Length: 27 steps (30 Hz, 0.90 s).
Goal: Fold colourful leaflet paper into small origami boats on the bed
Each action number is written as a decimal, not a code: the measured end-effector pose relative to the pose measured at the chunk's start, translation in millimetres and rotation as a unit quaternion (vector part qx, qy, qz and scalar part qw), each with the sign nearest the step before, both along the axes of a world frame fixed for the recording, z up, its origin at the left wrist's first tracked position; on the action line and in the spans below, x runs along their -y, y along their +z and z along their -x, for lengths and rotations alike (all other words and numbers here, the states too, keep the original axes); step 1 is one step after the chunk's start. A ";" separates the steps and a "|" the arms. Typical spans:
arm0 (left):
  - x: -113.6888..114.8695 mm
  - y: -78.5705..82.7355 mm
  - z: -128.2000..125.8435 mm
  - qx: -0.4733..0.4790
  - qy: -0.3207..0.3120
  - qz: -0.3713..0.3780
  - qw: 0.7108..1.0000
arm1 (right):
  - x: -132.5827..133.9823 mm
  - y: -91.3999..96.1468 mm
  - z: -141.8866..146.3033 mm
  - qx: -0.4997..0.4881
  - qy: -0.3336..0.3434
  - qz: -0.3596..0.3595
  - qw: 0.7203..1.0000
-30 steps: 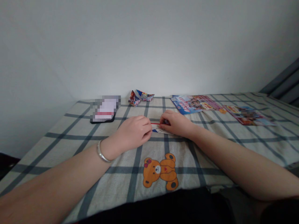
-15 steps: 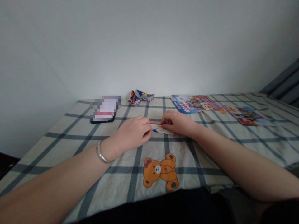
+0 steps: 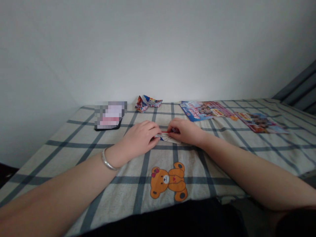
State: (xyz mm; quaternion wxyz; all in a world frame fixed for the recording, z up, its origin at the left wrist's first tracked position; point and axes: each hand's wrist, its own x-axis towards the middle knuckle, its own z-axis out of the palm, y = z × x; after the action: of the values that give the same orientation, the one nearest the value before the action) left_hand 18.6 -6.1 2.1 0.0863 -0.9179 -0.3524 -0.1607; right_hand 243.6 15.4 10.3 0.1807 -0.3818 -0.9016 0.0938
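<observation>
Between my hands lies a small folded piece of paper (image 3: 170, 138), whitish with a red edge and a blue patch, low on the checked cloth. My left hand (image 3: 144, 135), with a silver bangle (image 3: 108, 160) at the wrist, is closed with thumb and fingers pinching the paper's left end. At the other side, my right hand (image 3: 185, 130) has its curled fingers closed on the paper's upper right part. Both hands cover much of it, so the folds are partly hidden.
Against the wall stands a folded paper shape (image 3: 148, 103). A phone (image 3: 111, 115), blurred on screen, lies at the left. Printed flyers (image 3: 204, 110) rest at the back right, with another flyer (image 3: 263, 123) beside them. The checked tablecloth (image 3: 118, 197) carries a printed bear (image 3: 169, 181).
My right hand has shifted slightly left, closer to my left hand. A bit of the paper now shows raised between my left thumb and fingers.
</observation>
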 end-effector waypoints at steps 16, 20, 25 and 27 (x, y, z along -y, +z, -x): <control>-8.6 -3.5 3.3 0.036 -0.019 0.041 0.998 | 3.2 -3.0 3.9 0.012 0.008 -0.042 0.999; -8.6 -2.8 2.9 0.043 -0.026 0.056 0.997 | 3.8 1.1 0.3 0.053 0.012 -0.052 0.997; -5.9 -1.8 0.7 0.041 -0.046 0.049 0.997 | 2.9 7.8 -3.3 0.085 -0.004 -0.038 0.996; -4.5 -1.3 -0.3 0.035 -0.047 0.039 0.998 | 3.8 9.8 -3.2 0.096 -0.006 -0.040 0.995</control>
State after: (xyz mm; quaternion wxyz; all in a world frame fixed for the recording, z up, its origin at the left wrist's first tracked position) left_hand 18.9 -1.6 0.8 0.0302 -0.9302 -0.3173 -0.1822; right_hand 246.9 11.6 20.1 0.1095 -0.3864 -0.9156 0.0194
